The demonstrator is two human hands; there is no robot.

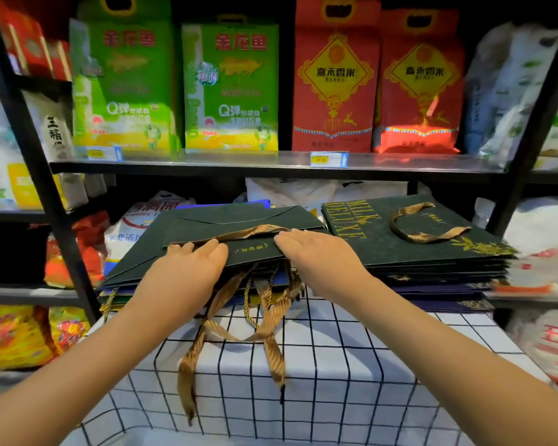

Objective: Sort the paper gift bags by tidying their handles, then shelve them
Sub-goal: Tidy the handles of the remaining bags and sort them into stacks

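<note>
Head view shows both hands on the top green gift bag (239,220), folded flat on the left stack (126,278) at the desk's (335,365) far edge. Left hand (187,268) and right hand (319,255) lie spread, fingers straight, pressing its near edge; neither grip pinches anything. Paper looks light, stiff and creasable, so the rim suits holding. Ribbon handles (239,329) dangle soft and tangled over the desk. Right stack (416,246) holds tidier bags, one handle (422,223) looped on top.
</note>
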